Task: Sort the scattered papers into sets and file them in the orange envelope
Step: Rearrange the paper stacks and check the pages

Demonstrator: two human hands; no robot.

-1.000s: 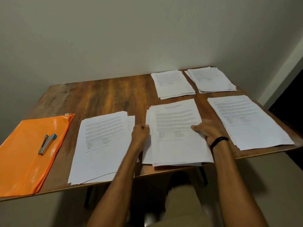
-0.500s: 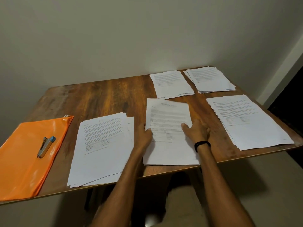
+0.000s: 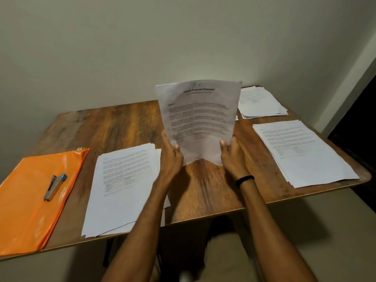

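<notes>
A set of printed papers (image 3: 200, 119) stands upright above the middle of the wooden table (image 3: 114, 129), its text facing me. My left hand (image 3: 172, 157) grips its lower left edge and my right hand (image 3: 232, 154) grips its lower right edge. The orange envelope (image 3: 26, 208) lies flat at the near left, with a small stapler (image 3: 55, 187) on top. Other paper stacks lie flat: one (image 3: 122, 186) just left of my left arm, one (image 3: 303, 153) at the near right, one (image 3: 260, 102) at the far right. The raised papers hide whatever lies behind them.
A pale wall rises right behind the table's far edge. The table's near edge runs below my forearms, with my lap and the floor under it. A dark doorway (image 3: 358, 127) opens at the far right.
The middle stack lay flat under both hands, which squared it. Now both hands have lifted it upright off the table, baring the wood beneath.
</notes>
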